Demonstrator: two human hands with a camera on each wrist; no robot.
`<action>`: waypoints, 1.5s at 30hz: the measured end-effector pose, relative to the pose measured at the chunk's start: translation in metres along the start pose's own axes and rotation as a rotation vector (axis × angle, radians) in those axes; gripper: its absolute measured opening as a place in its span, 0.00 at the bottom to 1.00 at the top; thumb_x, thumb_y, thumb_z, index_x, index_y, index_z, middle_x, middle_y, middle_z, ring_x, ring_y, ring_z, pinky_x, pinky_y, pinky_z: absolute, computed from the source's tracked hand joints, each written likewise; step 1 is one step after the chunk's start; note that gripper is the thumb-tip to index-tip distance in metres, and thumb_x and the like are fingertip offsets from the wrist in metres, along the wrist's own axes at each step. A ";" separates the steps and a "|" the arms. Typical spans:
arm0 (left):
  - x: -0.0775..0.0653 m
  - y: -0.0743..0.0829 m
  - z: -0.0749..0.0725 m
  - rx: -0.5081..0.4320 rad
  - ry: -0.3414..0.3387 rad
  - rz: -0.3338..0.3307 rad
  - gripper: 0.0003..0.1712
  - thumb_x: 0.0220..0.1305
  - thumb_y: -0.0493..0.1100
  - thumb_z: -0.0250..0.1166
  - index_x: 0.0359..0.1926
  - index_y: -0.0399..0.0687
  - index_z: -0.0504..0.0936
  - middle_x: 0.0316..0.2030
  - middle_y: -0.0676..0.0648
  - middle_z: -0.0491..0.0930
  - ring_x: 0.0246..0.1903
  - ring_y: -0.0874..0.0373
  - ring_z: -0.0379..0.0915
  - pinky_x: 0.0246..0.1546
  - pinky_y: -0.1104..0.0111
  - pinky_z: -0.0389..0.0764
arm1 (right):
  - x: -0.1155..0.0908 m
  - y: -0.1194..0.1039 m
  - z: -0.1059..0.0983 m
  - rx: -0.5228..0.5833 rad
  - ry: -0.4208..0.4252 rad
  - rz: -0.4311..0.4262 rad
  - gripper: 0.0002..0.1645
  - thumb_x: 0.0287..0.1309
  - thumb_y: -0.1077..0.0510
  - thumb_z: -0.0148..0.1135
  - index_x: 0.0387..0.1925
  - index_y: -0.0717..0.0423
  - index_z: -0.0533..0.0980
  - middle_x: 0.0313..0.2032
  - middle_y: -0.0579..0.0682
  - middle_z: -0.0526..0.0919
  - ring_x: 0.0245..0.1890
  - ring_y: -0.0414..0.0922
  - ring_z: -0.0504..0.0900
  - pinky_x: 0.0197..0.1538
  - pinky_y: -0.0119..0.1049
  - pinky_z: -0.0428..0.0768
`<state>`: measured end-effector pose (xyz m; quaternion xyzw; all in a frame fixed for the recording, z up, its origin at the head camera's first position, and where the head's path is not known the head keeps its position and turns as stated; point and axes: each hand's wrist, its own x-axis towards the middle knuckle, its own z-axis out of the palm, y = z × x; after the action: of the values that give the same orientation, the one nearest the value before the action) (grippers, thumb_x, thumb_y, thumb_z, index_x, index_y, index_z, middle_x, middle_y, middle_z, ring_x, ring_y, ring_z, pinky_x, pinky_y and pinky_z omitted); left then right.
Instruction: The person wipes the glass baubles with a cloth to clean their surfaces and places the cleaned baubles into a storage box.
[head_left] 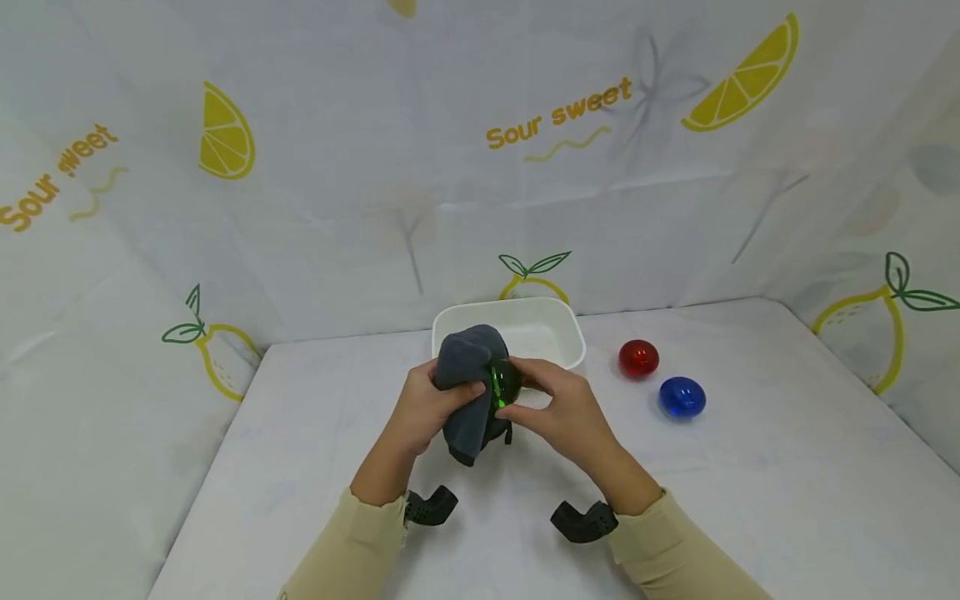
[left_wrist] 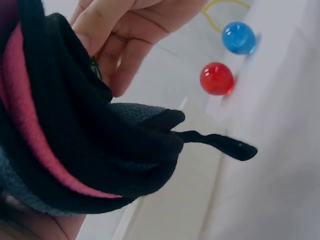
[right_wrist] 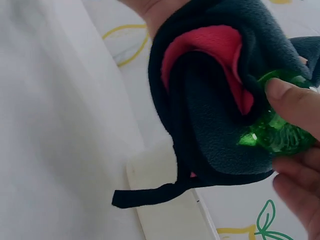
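My left hand (head_left: 427,408) grips a bunched dark grey cloth (head_left: 467,367) with black edging and a short hanging loop. Pink lining (right_wrist: 205,42) shows in its folds in the right wrist view. Against the cloth lies a clear green ball (head_left: 506,383), its surface shiny. My right hand (head_left: 555,408) pinches this ball between thumb and fingers, from the right side. In the left wrist view the cloth (left_wrist: 100,145) hides most of the green ball. Both hands are raised above the table, in front of the white tub.
A white rectangular tub (head_left: 555,329) stands behind the hands at the table's back edge. To its right, a red ball (head_left: 638,359) and a blue ball (head_left: 682,397) sit on the white tabletop (head_left: 787,467). A lemon-printed sheet (head_left: 337,167) hangs behind.
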<state>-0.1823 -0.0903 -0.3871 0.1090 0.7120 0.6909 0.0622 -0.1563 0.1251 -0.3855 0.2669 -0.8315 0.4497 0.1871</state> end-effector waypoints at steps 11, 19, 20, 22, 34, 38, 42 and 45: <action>-0.003 0.008 0.005 0.050 -0.027 -0.011 0.33 0.57 0.44 0.73 0.62 0.42 0.73 0.54 0.41 0.79 0.51 0.50 0.79 0.53 0.56 0.80 | -0.002 0.003 0.000 -0.188 0.146 -0.156 0.42 0.37 0.60 0.83 0.59 0.58 0.77 0.55 0.53 0.83 0.55 0.49 0.82 0.55 0.42 0.81; -0.004 0.009 0.000 0.076 -0.068 0.005 0.22 0.56 0.36 0.71 0.52 0.39 0.81 0.47 0.42 0.84 0.46 0.53 0.80 0.53 0.59 0.80 | -0.002 0.004 0.001 -0.013 0.146 0.030 0.39 0.39 0.61 0.82 0.58 0.57 0.78 0.53 0.52 0.84 0.49 0.48 0.85 0.51 0.40 0.83; -0.004 0.009 -0.001 0.085 -0.073 0.007 0.21 0.56 0.36 0.71 0.52 0.39 0.82 0.46 0.42 0.84 0.46 0.54 0.80 0.53 0.59 0.80 | -0.002 0.004 0.001 0.021 0.135 0.061 0.39 0.40 0.61 0.81 0.58 0.57 0.78 0.53 0.52 0.84 0.49 0.48 0.85 0.52 0.40 0.82; -0.004 0.010 -0.001 0.102 -0.072 0.017 0.20 0.57 0.37 0.71 0.51 0.38 0.82 0.45 0.41 0.85 0.45 0.54 0.81 0.53 0.58 0.80 | -0.001 0.004 0.000 0.091 0.109 0.125 0.39 0.42 0.62 0.80 0.60 0.56 0.77 0.54 0.52 0.83 0.50 0.47 0.84 0.53 0.38 0.82; -0.002 0.006 -0.001 0.112 0.042 0.016 0.16 0.57 0.40 0.73 0.45 0.37 0.85 0.40 0.42 0.86 0.40 0.54 0.83 0.45 0.60 0.84 | 0.005 0.002 -0.004 0.540 0.021 0.495 0.32 0.51 0.62 0.74 0.60 0.56 0.76 0.53 0.55 0.82 0.48 0.47 0.81 0.50 0.33 0.83; -0.002 0.007 0.001 0.102 0.089 0.014 0.15 0.57 0.41 0.72 0.45 0.39 0.84 0.40 0.42 0.86 0.39 0.54 0.84 0.44 0.59 0.84 | 0.005 0.001 -0.005 0.681 0.024 0.515 0.30 0.53 0.66 0.70 0.60 0.62 0.74 0.51 0.50 0.83 0.46 0.43 0.82 0.51 0.32 0.82; -0.001 0.006 0.003 0.117 0.161 0.040 0.14 0.58 0.43 0.72 0.42 0.40 0.85 0.38 0.43 0.87 0.37 0.53 0.84 0.41 0.59 0.85 | 0.005 -0.001 -0.005 0.723 0.031 0.478 0.31 0.52 0.68 0.69 0.59 0.66 0.73 0.49 0.47 0.83 0.46 0.42 0.83 0.50 0.33 0.82; 0.000 0.004 0.005 0.130 0.197 0.059 0.13 0.58 0.43 0.71 0.41 0.41 0.85 0.37 0.43 0.87 0.37 0.53 0.85 0.41 0.59 0.85 | 0.004 -0.004 -0.004 0.678 0.021 0.453 0.32 0.51 0.68 0.70 0.60 0.63 0.74 0.51 0.51 0.82 0.46 0.43 0.83 0.50 0.33 0.83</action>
<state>-0.1812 -0.0853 -0.3834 0.0653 0.7542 0.6524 -0.0358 -0.1566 0.1254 -0.3793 0.1190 -0.6719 0.7310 -0.0068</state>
